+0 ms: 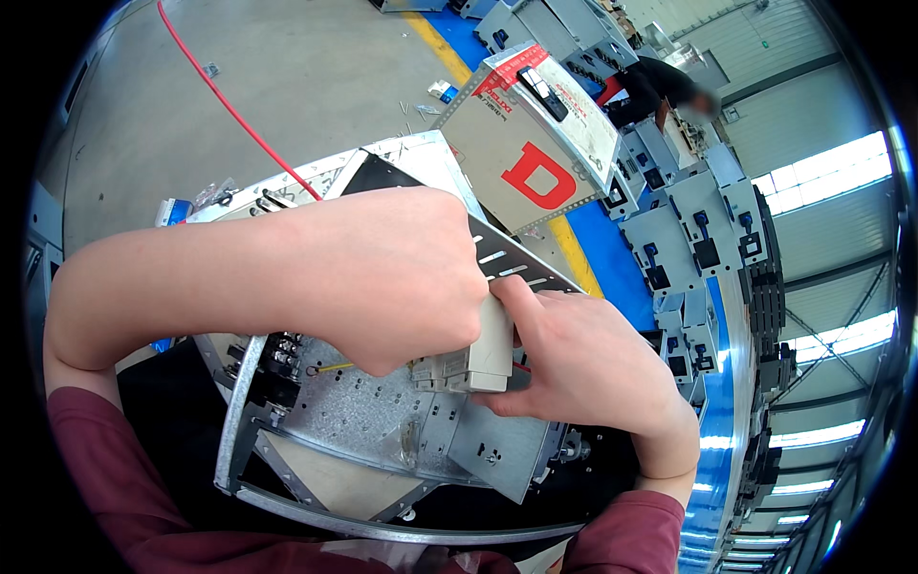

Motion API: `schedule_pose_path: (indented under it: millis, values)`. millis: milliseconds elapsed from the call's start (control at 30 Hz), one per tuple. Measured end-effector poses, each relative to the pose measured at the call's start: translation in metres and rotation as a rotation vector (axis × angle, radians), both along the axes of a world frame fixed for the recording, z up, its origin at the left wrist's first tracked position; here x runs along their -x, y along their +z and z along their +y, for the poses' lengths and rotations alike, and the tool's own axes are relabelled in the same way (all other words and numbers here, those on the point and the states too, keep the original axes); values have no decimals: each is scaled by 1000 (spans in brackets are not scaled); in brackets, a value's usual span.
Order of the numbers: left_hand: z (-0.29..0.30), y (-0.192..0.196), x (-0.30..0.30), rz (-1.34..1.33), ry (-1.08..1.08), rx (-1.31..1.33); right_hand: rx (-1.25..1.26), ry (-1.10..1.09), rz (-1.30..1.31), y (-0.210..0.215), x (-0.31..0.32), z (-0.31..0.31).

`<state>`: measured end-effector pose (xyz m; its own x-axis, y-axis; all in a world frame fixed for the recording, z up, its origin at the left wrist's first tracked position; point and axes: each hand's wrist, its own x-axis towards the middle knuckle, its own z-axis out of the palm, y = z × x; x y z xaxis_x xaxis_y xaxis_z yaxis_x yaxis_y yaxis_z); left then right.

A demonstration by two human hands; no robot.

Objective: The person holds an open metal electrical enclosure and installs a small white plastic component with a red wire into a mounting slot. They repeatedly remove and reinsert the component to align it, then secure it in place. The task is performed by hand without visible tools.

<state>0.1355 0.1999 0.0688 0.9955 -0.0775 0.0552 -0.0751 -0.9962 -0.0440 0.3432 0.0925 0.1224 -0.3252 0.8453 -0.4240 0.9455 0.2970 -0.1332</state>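
Observation:
A light-grey boxy electrical module with stepped terminal edges sits above the perforated metal plate inside a metal frame. My right hand grips its right side, thumb near the lower end and index finger at the upper edge. Across its upper left part lies my left hand, closed in a fist with the back of the hand up. Whatever its fingers hold is hidden. A yellow wire runs from the left under my left hand. Black cylindrical parts are mounted at the frame's left side.
A slotted metal panel rises behind my hands. Beyond stands a pale carton with a black phone-like device on top. A red hose hangs at upper left. Grey cabinets line the right; a person bends far off.

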Motion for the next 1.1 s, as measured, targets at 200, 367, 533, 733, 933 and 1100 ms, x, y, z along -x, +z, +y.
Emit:
schedule_pose_path:
  millis: [200, 367, 533, 733, 933, 1100]
  values:
    - [0, -2, 0, -7, -4, 2, 9, 5, 4, -1, -1, 1]
    - [1, -2, -1, -17, -2, 2, 14, 7, -2, -1, -1, 0]
    - [1, -3, -1, -23, -2, 12, 21, 8, -14, -1, -1, 1]
    - [0, -1, 0, -16, 6, 12, 21, 16, -27, -1, -1, 0]
    - [0, -1, 0, 1, 23, 12, 10, 25, -31, -2, -1, 1]
    - [2, -2, -2, -16, 19, 0, 13, 11, -35, -2, -2, 0]
